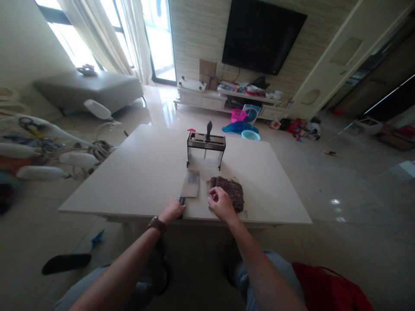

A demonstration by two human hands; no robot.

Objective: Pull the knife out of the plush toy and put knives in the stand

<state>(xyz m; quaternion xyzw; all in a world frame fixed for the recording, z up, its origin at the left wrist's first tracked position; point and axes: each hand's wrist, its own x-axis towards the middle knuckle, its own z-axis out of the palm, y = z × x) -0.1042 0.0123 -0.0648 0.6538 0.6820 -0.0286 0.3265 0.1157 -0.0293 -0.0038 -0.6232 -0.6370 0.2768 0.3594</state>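
Note:
On the front part of the white table, my left hand (172, 211) is closed around the black handle of a cleaver (191, 185), whose broad blade lies flat and points away from me. My right hand (223, 204) is over the left part of a dark brown, rough, layered slab (236, 192). Its fingers are curled in toward the thumb, and whatever they pinch is too small to make out. Beyond the cleaver stands a knife holder (206, 141) with a dark top and see-through sides; one black knife handle (209, 128) sticks up from it.
The white table (129, 181) extends left and right of my hands. Small crumbs lie by the slab. Past the far edge are a blue plastic bag (238, 126), a light blue basket (250, 135) and a pink basket (238, 115). White padded equipment (78, 159) stands left.

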